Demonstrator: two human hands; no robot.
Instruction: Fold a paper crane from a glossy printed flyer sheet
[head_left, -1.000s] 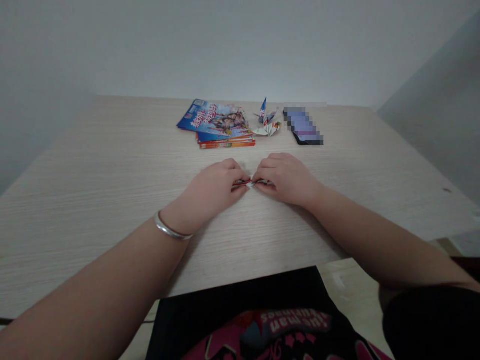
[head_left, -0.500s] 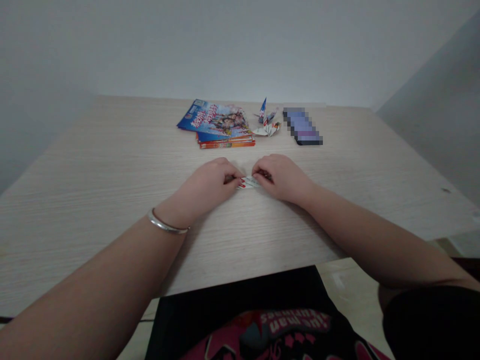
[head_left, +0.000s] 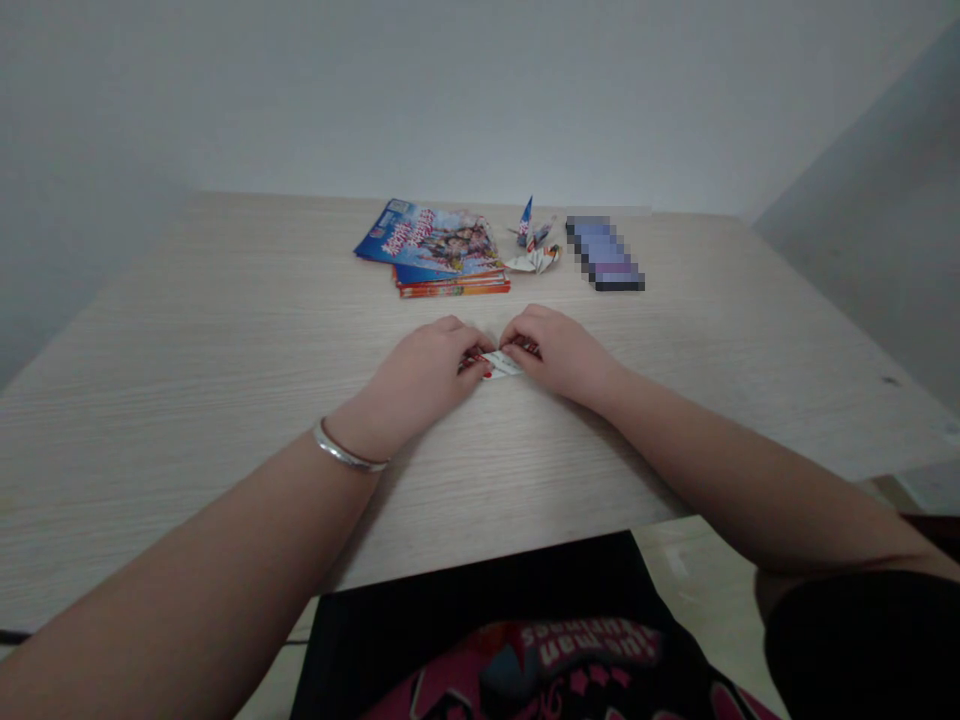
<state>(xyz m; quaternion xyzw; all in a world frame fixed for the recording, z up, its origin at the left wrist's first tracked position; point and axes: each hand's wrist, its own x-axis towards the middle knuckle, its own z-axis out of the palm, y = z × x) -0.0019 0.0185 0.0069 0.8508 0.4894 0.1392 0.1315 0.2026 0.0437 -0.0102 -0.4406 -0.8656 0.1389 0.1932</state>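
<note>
A small folded piece of paper (head_left: 501,364), white with red printing, lies low over the table between my two hands. My left hand (head_left: 431,372) pinches its left end, thumb in front and fingers behind. At the other end my right hand (head_left: 559,350) has its fingers and thumb closed on the paper. Both hands hide the paper's ends, so its full shape cannot be made out. A silver bangle (head_left: 349,455) sits on my left wrist.
Beyond my hands is a stack of colourful printed leaflets (head_left: 442,240). Folded paper cranes (head_left: 534,240) stand to its right, partly overlapping in view. A phone (head_left: 606,253) with a blurred screen lies further right on the pale wooden table (head_left: 225,300). A wall rises behind.
My left hand has shifted slightly to the right along the paper, and its thumb and fingers have spread a little. My right hand has barely moved.
</note>
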